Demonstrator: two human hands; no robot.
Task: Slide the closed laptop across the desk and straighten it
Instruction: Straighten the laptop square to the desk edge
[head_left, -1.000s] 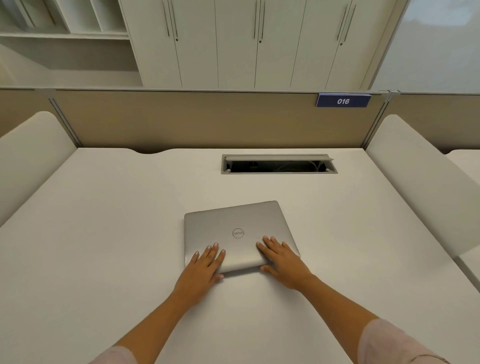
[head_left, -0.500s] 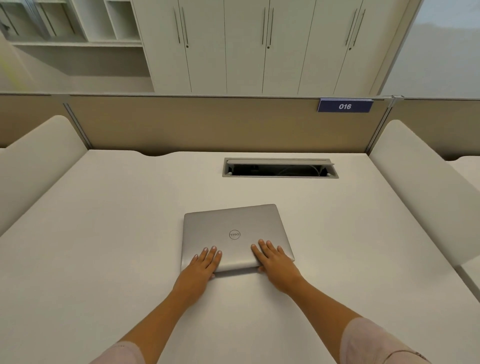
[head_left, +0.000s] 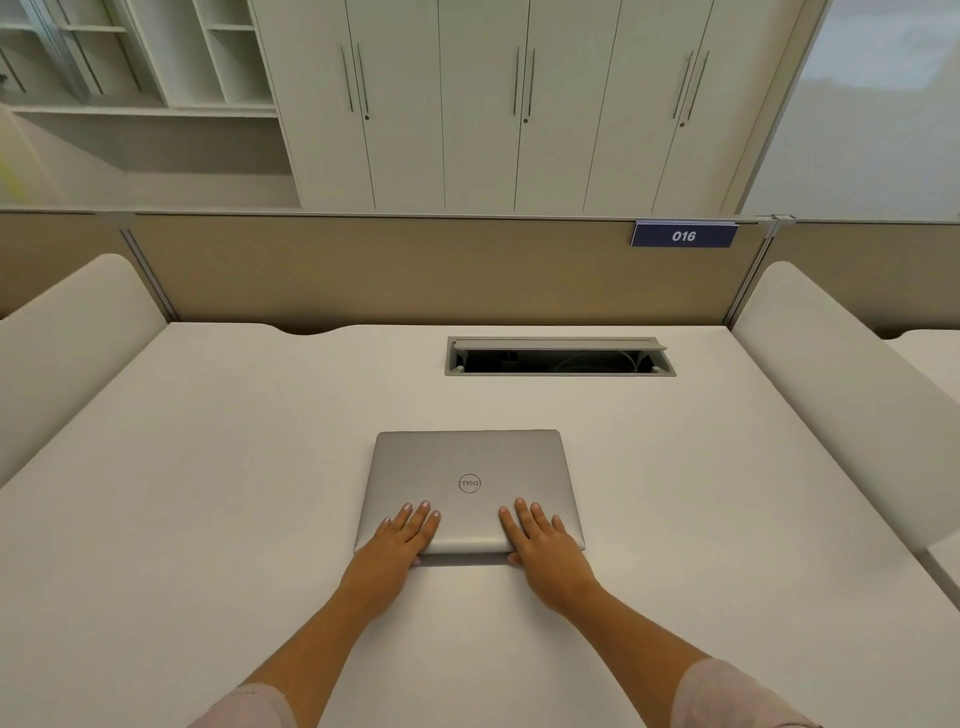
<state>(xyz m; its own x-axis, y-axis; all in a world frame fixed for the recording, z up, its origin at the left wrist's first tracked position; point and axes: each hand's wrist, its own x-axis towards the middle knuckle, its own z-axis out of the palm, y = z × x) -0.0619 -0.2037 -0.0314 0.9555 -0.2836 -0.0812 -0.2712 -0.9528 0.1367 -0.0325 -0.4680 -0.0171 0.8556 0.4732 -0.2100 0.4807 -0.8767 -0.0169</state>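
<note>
Both forearms extend forward. Left hand (head_left: 402, 540) and right hand (head_left: 540, 540) lie flat, fingers spread, on the near corners of the closed laptop (head_left: 470, 486), thumbs at its front edge. Laptop sits square, mid-desk (head_left: 208, 493), before the cable hatch (head_left: 560, 356). Cabinets (head_left: 519, 104) behind.

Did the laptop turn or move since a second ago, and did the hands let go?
The laptop turned: a second ago it sat skewed, its far edge slanting, and now that edge runs level with the cable slot. The left hand and right hand did not let go; both still lie flat on its near corners. The lid stays closed, and the desk is otherwise the same.
</note>
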